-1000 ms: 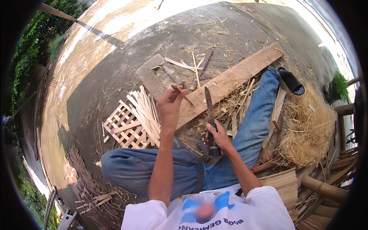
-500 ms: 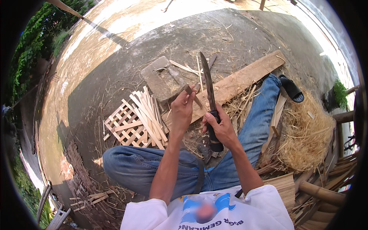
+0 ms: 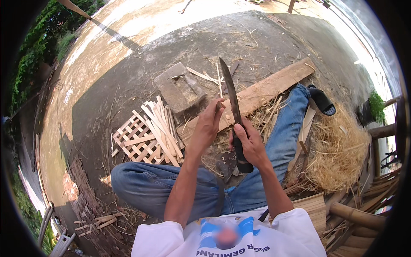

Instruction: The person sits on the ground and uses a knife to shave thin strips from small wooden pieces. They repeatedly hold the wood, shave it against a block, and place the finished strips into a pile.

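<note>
Shaded grey concrete ground [image 3: 115, 90] surrounds you. Your right hand [image 3: 251, 144] grasps 1 long, dark-bladed, black-handled knife [image 3: 231, 92] over the brown, flat wooden plank [image 3: 274, 85]; your left hand [image 3: 208, 121] pinches 1 mostly hidden brown piece [image 3: 218, 105], just left of the blade. Slipping grip could cut your left hand.

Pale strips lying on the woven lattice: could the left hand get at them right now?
Probably yes: the pale strips lie just left of the left hand with nothing visibly blocking, though it seems to pinch a small dark piece.
</note>
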Action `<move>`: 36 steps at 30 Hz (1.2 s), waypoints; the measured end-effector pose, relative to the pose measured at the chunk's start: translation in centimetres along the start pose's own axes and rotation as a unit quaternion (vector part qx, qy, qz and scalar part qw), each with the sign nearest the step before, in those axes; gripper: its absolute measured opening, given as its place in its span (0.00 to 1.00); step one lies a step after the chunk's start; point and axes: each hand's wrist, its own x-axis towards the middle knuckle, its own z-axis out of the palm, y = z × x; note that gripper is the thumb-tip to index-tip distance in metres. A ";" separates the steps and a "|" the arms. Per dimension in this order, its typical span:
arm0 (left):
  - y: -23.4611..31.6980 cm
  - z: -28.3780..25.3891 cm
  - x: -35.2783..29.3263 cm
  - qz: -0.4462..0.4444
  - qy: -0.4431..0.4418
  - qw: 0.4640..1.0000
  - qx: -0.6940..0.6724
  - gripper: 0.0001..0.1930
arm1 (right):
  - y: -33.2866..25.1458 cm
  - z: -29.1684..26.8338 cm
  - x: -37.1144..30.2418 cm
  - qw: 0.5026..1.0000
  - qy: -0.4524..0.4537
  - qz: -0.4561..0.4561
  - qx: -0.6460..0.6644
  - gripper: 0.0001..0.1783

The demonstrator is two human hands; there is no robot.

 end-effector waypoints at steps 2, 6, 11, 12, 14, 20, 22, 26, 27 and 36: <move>0.2 0.0 0.0 -0.005 -0.004 1.000 -0.002 0.16 | 0.0 0.1 -0.1 1.000 -0.004 0.001 -0.008 0.27; -0.6 0.8 -0.3 0.011 0.047 0.997 -0.065 0.16 | -0.3 0.6 -0.2 1.000 -0.005 0.003 -0.013 0.26; -0.6 0.6 -0.6 -0.023 0.028 0.999 -0.034 0.14 | -0.7 0.6 -0.1 1.000 0.003 -0.001 -0.012 0.26; -0.7 0.5 -0.6 -0.023 0.032 0.998 -0.039 0.14 | -0.9 0.6 -0.1 1.000 0.001 0.001 -0.013 0.26; -0.7 0.5 -0.7 -0.019 0.034 0.998 -0.047 0.14 | -1.1 0.6 -0.1 1.000 -0.005 0.003 -0.008 0.27; -0.6 0.3 -0.7 -0.023 0.030 0.999 -0.039 0.15 | -1.2 1.0 -0.1 1.000 -0.011 0.002 0.001 0.28; -0.9 0.3 -0.7 -0.024 0.026 0.999 -0.031 0.15 | -1.3 1.1 -0.1 1.000 -0.009 0.006 0.001 0.27; -0.6 0.3 -0.7 -0.024 0.031 0.999 -0.027 0.15 | -1.4 1.3 -0.1 1.000 -0.011 0.008 0.007 0.28; -0.6 0.3 -0.7 -0.023 0.034 0.999 -0.030 0.15 | -1.4 1.3 -0.1 1.000 -0.011 0.009 0.010 0.28; -1.4 0.3 -0.7 -0.036 0.018 0.999 -0.022 0.17 | -1.4 1.5 -0.2 1.000 -0.003 0.014 0.003 0.28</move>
